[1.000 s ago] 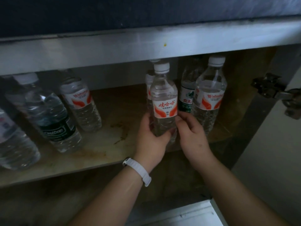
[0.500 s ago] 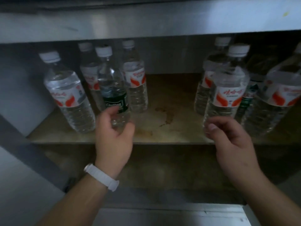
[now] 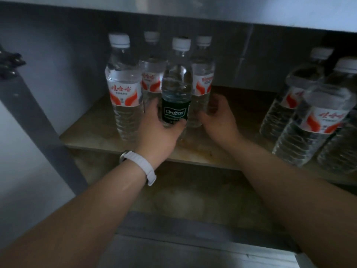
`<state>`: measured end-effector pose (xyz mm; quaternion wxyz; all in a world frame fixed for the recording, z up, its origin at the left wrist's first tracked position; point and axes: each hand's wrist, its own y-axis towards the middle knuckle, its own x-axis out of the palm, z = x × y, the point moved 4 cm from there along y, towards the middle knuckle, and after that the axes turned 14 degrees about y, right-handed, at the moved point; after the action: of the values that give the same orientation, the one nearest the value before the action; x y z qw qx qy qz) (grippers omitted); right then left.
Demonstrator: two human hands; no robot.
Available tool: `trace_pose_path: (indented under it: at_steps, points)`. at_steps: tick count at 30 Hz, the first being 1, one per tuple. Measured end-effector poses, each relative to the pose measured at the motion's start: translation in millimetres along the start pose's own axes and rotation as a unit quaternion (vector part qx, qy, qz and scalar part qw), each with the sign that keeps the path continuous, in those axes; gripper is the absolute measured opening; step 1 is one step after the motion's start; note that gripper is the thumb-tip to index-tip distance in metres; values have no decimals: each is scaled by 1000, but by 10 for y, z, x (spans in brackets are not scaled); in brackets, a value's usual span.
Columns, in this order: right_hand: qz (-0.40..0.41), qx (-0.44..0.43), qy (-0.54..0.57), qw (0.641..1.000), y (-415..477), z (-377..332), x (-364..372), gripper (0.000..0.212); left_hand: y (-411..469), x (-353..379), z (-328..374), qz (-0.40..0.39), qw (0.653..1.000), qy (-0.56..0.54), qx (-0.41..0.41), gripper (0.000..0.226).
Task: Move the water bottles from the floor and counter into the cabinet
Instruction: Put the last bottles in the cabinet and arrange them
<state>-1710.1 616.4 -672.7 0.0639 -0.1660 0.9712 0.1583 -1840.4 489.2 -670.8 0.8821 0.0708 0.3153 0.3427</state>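
Where the stained brown wooden cabinet shelf [image 3: 202, 151] sits under a pale metal counter edge [image 3: 193, 8], clear plastic water bottles with white caps stand upright in two groups, well apart. Left group, four: three red-and-white-labelled bottles [image 3: 123, 89] and one dark-green-labelled bottle [image 3: 176, 89], which stands at the front and partly hides the two behind it. Right group [image 3: 320, 120]: two red-labelled bottles in full, a third body cut off by the frame edge. The left hand [image 3: 158, 132], one white watch strap [image 3: 148, 171] on its wrist, grips the green-labelled bottle low down, fingers curled round it. The right hand [image 3: 218, 117] cups the rightmost bottle of the left group; whether it actually clasps it cannot be told. One dark hinge [image 3: 9, 62] sits above a grey slanting frame post [image 3: 38, 122] on the left.
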Motion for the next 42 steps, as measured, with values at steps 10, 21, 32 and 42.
trace_pose_path:
  at_steps: [10, 21, 32, 42]
  points:
    - [13, 20, -2, 1000, 246, 112, 192, 55, 145, 110, -148, -9, 1000, -2, -2, 55]
    - [141, 17, -117, 983, 72, 170, -305, 60, 18, 163, -39, -23, 1000, 5, -10, 53]
    - [181, 43, -161, 969, 45, 277, -764, 67, -121, 512, 394, -80, 997, -21, 6, 49]
    - [129, 48, -142, 980, -4, 300, -796, 77, -201, 611, 472, -67, 997, -46, -6, 54]
